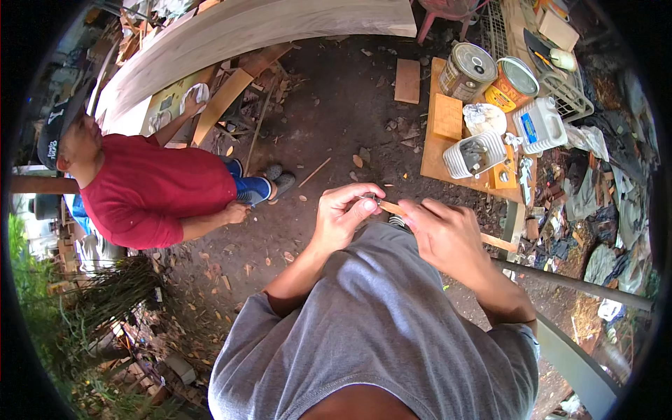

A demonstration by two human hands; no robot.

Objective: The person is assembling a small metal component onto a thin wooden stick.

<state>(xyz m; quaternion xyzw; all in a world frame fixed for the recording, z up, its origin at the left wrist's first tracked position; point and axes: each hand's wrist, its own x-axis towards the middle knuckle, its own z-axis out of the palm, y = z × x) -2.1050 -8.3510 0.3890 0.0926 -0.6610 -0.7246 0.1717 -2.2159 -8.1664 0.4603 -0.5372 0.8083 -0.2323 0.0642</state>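
Observation:
A thin, light-brown wooden strip point(498, 242) runs slantwise in front of my waist. My right hand point(444, 231) is closed round its middle, and the far end sticks out to the right past the knuckles. My left hand point(343, 215) pinches at the strip's other end. A small dark piece point(372, 197) shows between the left thumb and fingers; it is too small to make out. Both hands are close together, just above my grey shirt.
To the right, a low wooden table point(435, 150) bears a large metal can point(465, 73), an orange-labelled can point(512, 85), a white jug point(540, 126) and a white container point(474, 155). At the left stands a person in a red shirt point(157, 185), one hand with a white cloth point(196, 96) near a long board point(266, 38).

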